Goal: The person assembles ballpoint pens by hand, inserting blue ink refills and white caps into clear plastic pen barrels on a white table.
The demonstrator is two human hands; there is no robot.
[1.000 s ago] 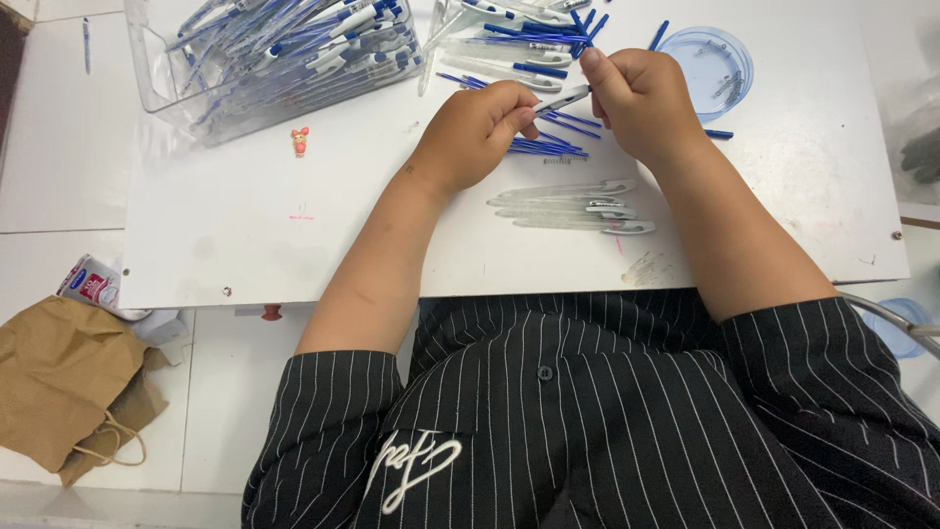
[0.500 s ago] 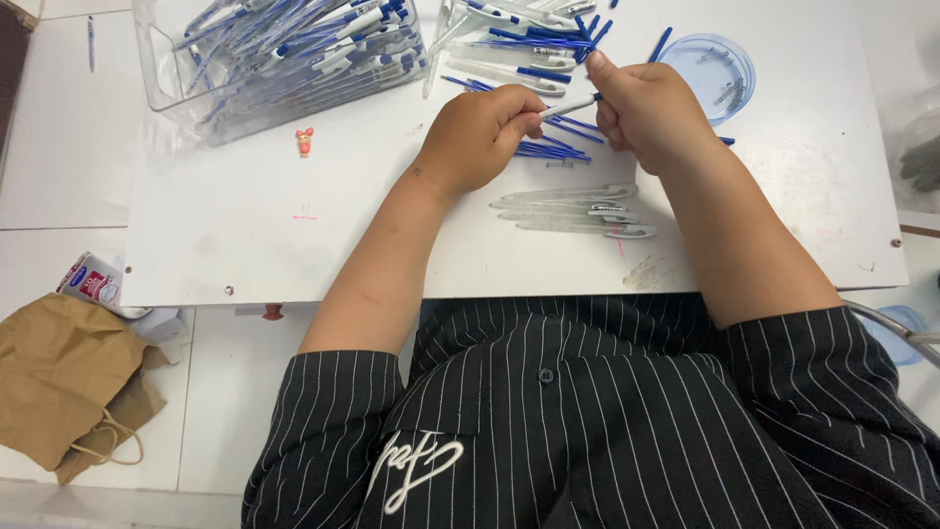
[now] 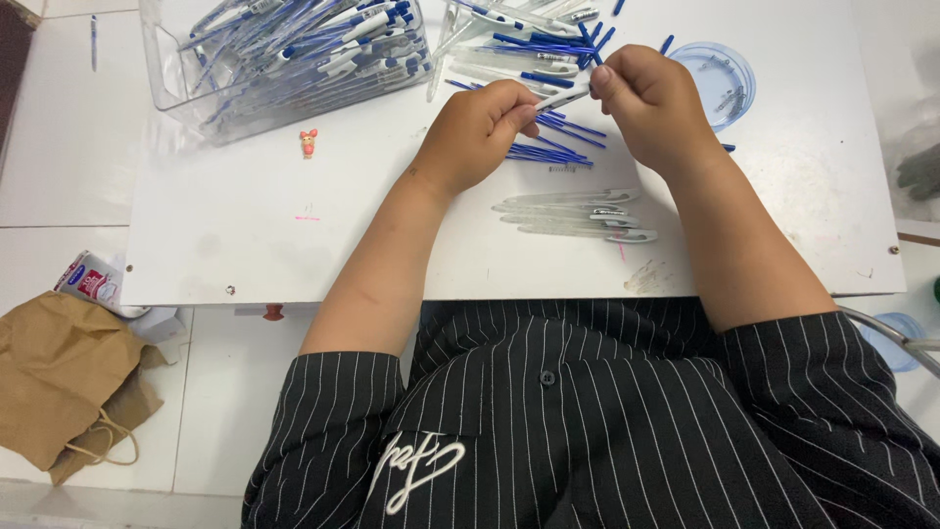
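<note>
The pen barrel (image 3: 560, 98) is gripped at both ends by the left hand (image 3: 480, 132) and right hand (image 3: 651, 103); assembly seems underway, and the next move needs careful alignment.

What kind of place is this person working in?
Probably a small pen-assembly workstation, perhaps home piecework: a clear bin of finished pens, loose blue refills and clear barrels on a white table, a pen part between both hands.

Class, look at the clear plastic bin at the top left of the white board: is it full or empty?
Close to full. The clear bin holds a heap of blue-and-white pens that reaches near its rim.
</note>
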